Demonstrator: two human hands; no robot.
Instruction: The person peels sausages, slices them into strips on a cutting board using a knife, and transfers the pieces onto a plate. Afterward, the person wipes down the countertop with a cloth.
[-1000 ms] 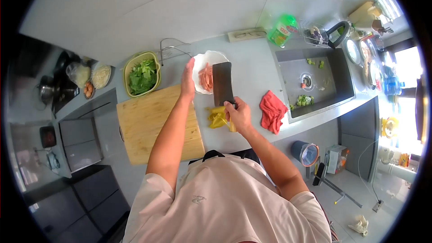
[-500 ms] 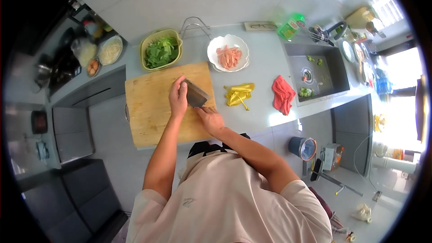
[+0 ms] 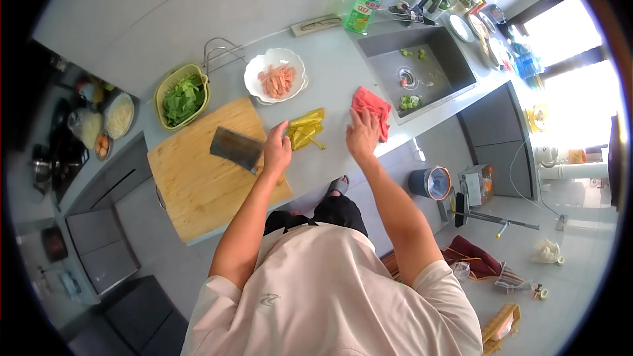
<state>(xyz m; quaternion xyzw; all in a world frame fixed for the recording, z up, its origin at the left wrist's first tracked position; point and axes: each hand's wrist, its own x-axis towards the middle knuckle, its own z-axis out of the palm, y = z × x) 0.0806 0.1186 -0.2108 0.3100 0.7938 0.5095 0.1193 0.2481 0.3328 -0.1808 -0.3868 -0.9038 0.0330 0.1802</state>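
Observation:
My right hand [image 3: 362,137] is over the near left part of a crumpled red cloth [image 3: 377,107], its fingers spread and touching the fabric. My left hand [image 3: 277,149] is raised at the right edge of the wooden cutting board [image 3: 198,188], thumb and fingers apart and holding nothing. Beside it a cleaver [image 3: 235,148] lies flat on the board; its handle is hidden by my left hand and wrist. Just right of my left fingers is a crumpled yellow wrapper [image 3: 306,130] on the counter.
Behind the board stand a basket of green leaves [image 3: 183,100] and a white scalloped bowl [image 3: 256,67] with pink meat strips. The sink [image 3: 438,62] holds green scraps. A green bottle [image 3: 361,12] is by the wall. A bin [image 3: 422,182] stands on the floor.
The cleaver went from between my hands to lying on the board. My right hand moved right onto the red cloth; my left hand opened away from the blade. The view turned rightward.

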